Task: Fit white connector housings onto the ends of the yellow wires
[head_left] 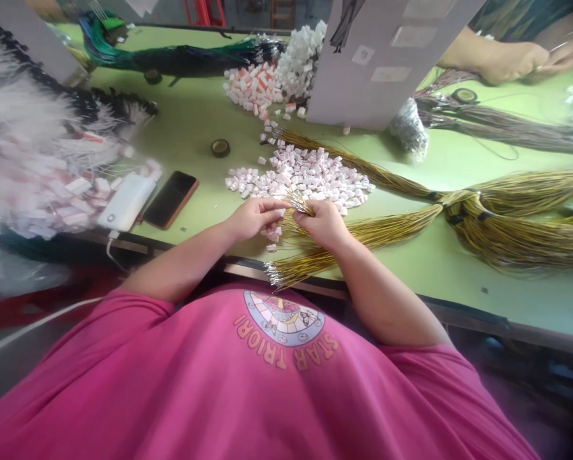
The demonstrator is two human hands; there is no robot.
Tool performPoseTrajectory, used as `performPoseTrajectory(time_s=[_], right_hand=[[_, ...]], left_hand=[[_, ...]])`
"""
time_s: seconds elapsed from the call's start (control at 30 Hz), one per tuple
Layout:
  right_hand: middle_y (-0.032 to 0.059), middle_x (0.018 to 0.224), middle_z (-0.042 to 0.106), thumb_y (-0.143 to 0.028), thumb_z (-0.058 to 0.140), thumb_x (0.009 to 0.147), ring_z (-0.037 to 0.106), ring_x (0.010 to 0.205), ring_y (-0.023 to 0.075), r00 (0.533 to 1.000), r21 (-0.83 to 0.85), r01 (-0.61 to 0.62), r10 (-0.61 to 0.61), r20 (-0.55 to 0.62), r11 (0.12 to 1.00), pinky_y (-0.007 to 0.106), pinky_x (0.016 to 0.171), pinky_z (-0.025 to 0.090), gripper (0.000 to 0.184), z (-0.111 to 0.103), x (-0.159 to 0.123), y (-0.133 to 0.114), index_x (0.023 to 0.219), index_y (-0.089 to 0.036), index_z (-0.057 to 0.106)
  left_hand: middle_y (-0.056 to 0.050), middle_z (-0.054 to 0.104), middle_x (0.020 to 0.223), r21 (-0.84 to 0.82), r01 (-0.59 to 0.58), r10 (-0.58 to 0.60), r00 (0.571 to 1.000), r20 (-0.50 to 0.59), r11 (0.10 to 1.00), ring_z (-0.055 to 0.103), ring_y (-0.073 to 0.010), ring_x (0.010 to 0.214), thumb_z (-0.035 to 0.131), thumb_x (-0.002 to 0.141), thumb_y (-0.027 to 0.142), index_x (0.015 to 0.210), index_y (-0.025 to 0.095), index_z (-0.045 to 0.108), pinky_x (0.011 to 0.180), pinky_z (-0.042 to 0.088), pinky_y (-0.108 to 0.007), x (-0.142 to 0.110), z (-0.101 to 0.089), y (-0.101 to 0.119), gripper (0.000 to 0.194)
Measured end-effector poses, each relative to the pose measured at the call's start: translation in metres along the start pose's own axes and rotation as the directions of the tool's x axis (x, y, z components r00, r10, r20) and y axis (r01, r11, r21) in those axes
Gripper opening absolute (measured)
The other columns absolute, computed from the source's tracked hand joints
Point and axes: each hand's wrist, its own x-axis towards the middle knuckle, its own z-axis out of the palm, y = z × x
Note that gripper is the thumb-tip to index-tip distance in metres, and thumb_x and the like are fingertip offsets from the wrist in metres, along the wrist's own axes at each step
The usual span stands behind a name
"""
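Note:
My left hand and my right hand meet near the front edge of the green table. My right hand grips a small bunch of yellow wires whose metal tips point left. The fingertips of my left hand pinch at those tips, apparently on a small white connector that is too small to make out. A pile of white connectors lies just beyond both hands. A long bundle of yellow wires runs off to the right, and its loose ends hang over the table edge.
A phone and a white power bank lie to the left, a tape roll behind them. Further back are orange-and-white connectors, a grey cardboard panel and dark green wire bundles. Another person's hands work at the top right.

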Motion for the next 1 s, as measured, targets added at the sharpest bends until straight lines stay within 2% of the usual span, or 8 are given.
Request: performPoseTrajectory(time_s=[0.23,0.43,0.6,0.8,0.9,1.0], right_hand=[[-0.0024,0.056,0.043,-0.034,0.051,0.072,0.038,0.058,0.0101,0.998,-0.006,0.011,-0.011,0.068,1.0,0.025,0.056,0.029,0.021,0.005,0.001,0.004,0.062,-0.015,0.052],[-0.0013,0.058,0.047,-0.033,0.053,0.072,0.042,0.061,0.0116,0.997,-0.01,-0.004,0.004,0.074,1.0,0.025,0.058,0.031,0.021,0.006,0.002,0.007,0.066,-0.014,0.058],[-0.0013,0.06,0.05,-0.034,0.053,0.073,0.043,0.062,0.0115,0.994,0.013,-0.014,0.012,0.108,1.0,0.026,0.061,0.033,0.023,0.006,0.003,0.007,0.071,-0.013,0.063],[-0.0021,0.057,0.045,-0.036,0.052,0.075,0.04,0.06,0.011,0.993,-0.009,0.0,0.001,0.12,1.0,0.026,0.059,0.031,0.026,0.007,0.004,0.009,0.068,-0.014,0.061],[-0.0023,0.056,0.044,-0.036,0.052,0.076,0.038,0.058,0.0106,0.993,0.012,0.029,-0.031,0.111,0.999,0.026,0.058,0.03,0.026,0.006,0.004,0.011,0.066,-0.014,0.061],[-0.0009,0.062,0.048,-0.035,0.056,0.074,0.04,0.062,0.0111,0.991,0.05,0.122,-0.124,0.047,0.991,0.026,0.059,0.032,0.022,0.003,0.003,0.011,0.067,-0.015,0.062]], left_hand=[[0.0,0.058,0.058,0.161,-0.039,0.037,0.999,0.011,0.986,0.06,-0.0095,0.049,0.064,0.081,0.036,0.094,0.009,0.066,0.049,0.051,-0.021,-0.002,0.007,0.0,0.03],[0.003,0.053,0.054,0.138,-0.04,0.044,0.999,-0.022,0.99,0.056,-0.0084,0.044,0.064,0.081,0.035,0.09,0.011,0.064,0.044,0.048,-0.019,-0.002,0.013,-0.002,0.026],[-0.001,0.06,0.071,0.284,-0.102,0.114,0.993,-0.026,0.953,0.059,-0.007,0.046,0.06,0.083,0.032,0.088,0.011,0.065,0.043,0.046,-0.017,-0.003,0.012,0.0,0.022],[-0.004,0.062,0.08,0.419,-0.143,0.165,0.986,-0.016,0.896,0.058,-0.0066,0.049,0.056,0.086,0.035,0.086,0.011,0.066,0.047,0.045,-0.018,-0.006,0.013,0.0,0.026],[-0.005,0.064,0.089,0.527,-0.155,0.164,0.986,0.028,0.836,0.061,-0.0085,0.058,0.052,0.088,0.036,0.095,0.013,0.067,0.057,0.048,-0.022,-0.008,0.006,0.007,0.029],[-0.005,0.066,0.092,0.738,-0.171,0.177,0.982,0.071,0.652,0.061,-0.0136,0.08,0.055,0.086,0.033,0.102,0.017,0.068,0.077,0.048,-0.027,-0.008,-0.02,0.018,0.026]])
